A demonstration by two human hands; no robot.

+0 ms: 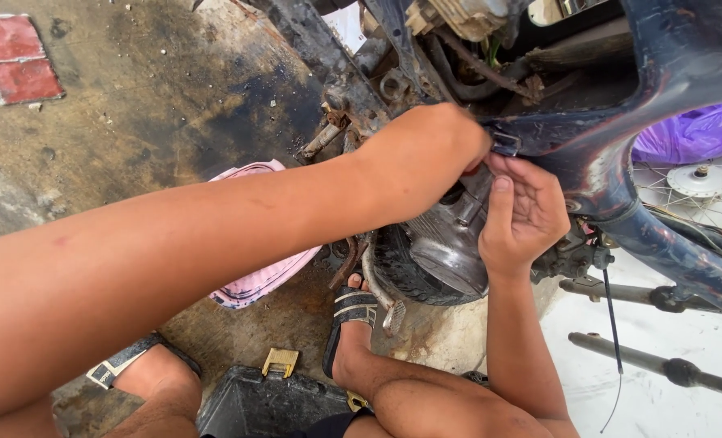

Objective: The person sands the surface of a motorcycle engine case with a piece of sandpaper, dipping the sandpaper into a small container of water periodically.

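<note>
My left hand (pixel 422 154) reaches across from the left to the dark blue motorbike frame (pixel 620 154). Its fingers curl against a small metal clip (pixel 505 144) on the frame's edge. They are hidden behind the knuckles, with a bit of red showing under them. Just below the same spot, my right hand (pixel 524 215) is held palm up. Its fingertips touch the underside of the frame and nothing lies in the palm. The grey engine cover (pixel 446 251) sits directly beneath both hands.
A pink cloth (pixel 255 284) lies on the oil-stained concrete floor. A black box with yellow latches (pixel 263 397) stands between my sandalled feet (pixel 353 316). A spoked wheel (pixel 701 186) and a purple plastic bag (pixel 693 134) are at the right, with metal rods (pixel 644 296) below them.
</note>
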